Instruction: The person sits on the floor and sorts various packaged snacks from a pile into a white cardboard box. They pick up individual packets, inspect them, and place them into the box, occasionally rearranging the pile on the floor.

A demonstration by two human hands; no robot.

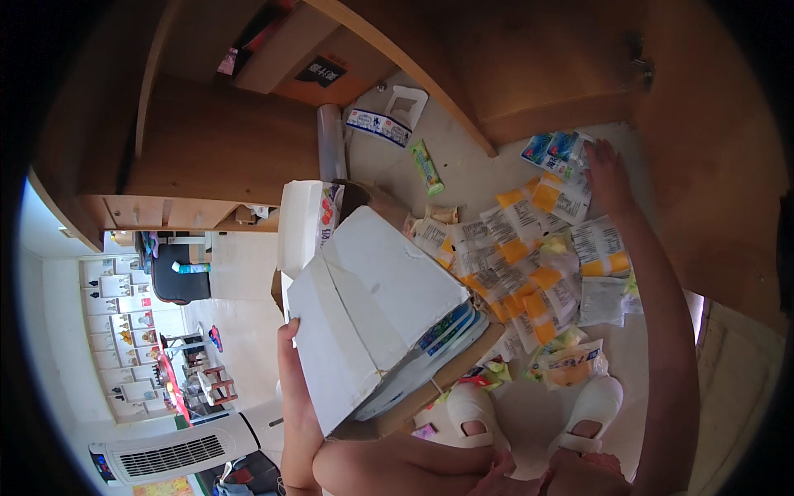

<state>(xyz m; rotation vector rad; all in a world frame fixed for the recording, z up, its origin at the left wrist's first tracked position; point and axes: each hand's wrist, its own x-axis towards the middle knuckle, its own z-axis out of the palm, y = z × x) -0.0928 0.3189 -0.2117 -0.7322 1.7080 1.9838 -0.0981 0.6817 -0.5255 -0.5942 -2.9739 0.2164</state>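
Note:
My left hand (pixel 290 353) grips the edge of a white cardboard box (pixel 378 291), tilted over my knee. Several blue-and-white packs (pixel 450 332) show in its open end. My right hand (pixel 609 180) reaches down with fingers apart beside blue-and-white packets (pixel 555 150) on the floor; whether the fingertips touch them cannot be told. Between the hands lies a spread of clear and yellow snack packets (pixel 518 248). A wrapped bun (pixel 570 366) lies by my shoe, and a green wrapped bar (pixel 427 167) lies farther off. Another white carton (pixel 307 223) stands behind the held box.
A wooden cabinet (pixel 546 118) and a wooden side panel (pixel 707 186) border the floor. An opened blue-and-white carton (pixel 379 126) and a plastic roll (pixel 332 142) lie by the cabinet. My white shoes (pixel 472 412) are close to the packets. An air cooler (pixel 173 452) stands at left.

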